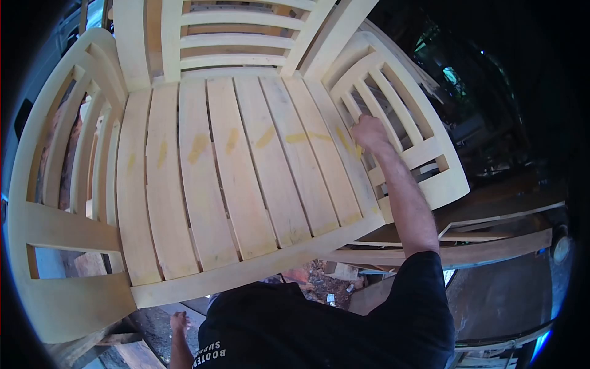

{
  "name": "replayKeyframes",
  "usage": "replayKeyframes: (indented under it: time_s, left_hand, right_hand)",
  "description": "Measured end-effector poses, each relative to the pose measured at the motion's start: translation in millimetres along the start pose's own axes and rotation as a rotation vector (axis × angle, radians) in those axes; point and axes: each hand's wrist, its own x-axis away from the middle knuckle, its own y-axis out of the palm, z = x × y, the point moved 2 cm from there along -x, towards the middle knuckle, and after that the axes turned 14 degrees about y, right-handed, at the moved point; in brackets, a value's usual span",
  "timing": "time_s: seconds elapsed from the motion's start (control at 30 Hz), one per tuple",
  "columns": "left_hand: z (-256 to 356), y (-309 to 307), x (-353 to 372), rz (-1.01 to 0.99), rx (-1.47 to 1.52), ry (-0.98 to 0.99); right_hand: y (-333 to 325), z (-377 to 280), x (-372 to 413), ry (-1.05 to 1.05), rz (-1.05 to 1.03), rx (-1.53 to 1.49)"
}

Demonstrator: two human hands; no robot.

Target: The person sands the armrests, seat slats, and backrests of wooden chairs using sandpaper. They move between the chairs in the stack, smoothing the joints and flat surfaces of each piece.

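A pale wooden bench (pixel 246 166) with a slatted seat fills most of the head view. Yellowish smears run in a row across its seat slats. My right hand (pixel 370 132) is at the right edge of the seat, close against the slatted right armrest (pixel 393 104). Its fingers are curled, and whatever they may hold is hidden; a yellow patch shows just below them. Low down beyond the bench's front edge hangs my left hand (pixel 179 321), small in view and away from the bench seat. Its fingers look curled in, their inner side hidden.
The slatted left armrest (pixel 67 227) and the backrest (pixel 236 40) enclose the seat. At the lower right lie curved wooden pieces (pixel 491 246) beside a dark flat panel (pixel 504 292). Debris (pixel 332 286) litters the ground under the front rail.
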Motion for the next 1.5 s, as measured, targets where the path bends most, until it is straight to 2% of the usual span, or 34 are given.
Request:
replayKeyframes:
  time_s: [0.07, 0.27, 0.37, 0.47, 0.57, 0.67, 0.77, 0.87, 0.97, 1.0, 1.17, 1.33, 1.4, 1.5]
  left_hand:
    - [-5, -2, -1, 0.019, 0.018, -0.020]
    - [-25, -11, 2, 0.016, -0.014, -0.018]
    - [-25, -11, 4, 0.029, -0.055, -0.004]
    - [-12, -9, 14, 0.035, -0.025, -0.006]
    - [-7, -11, 13, 0.025, -0.015, -0.017]
    - [-15, -15, 8, 0.007, -0.001, -0.028]
    - [-1, -17, 19, 0.047, -0.044, 0.010]
    - [-9, -24, 12, 0.072, -0.119, 0.064]
    - [-32, -26, 10, 0.056, -0.094, 0.014]
    - [-35, -26, 14, 0.050, -0.069, -0.024]
    - [-51, -14, 37, 0.114, -0.106, 0.026]
    - [-87, -17, 42, 0.057, -0.181, 0.166]
    - [-90, -17, 50, 0.025, -0.256, 0.246]
    - [-99, -8, 47, 0.038, -0.613, 0.142]
  right_hand:
    - [13, 4, 0, 0.046, -0.011, 0.037]
    - [7, -3, 12, 0.127, -0.264, -0.091]
    - [21, -8, -9, 0.086, -0.256, -0.100]
    - [10, -27, -18, 0.077, -0.341, -0.105]
    - [5, -43, -21, 0.140, -0.291, -0.265]
    - [12, -55, -44, 0.147, -0.297, -0.254]
    - [23, -48, -96, -0.146, 0.107, -0.176]
    - [-16, -55, -103, -0.064, -0.029, -0.228]
    - [-6, -63, -133, -0.100, -0.138, -0.206]
    - [-3, -68, -140, -0.109, -0.115, -0.184]
    - [15, -94, -173, -0.112, -0.048, -0.165]
    - [33, -115, -209, -0.085, -0.139, -0.078]
    - [39, -121, -217, -0.040, -0.183, -0.082]
    - [37, -131, -211, 0.020, -0.204, -0.117]
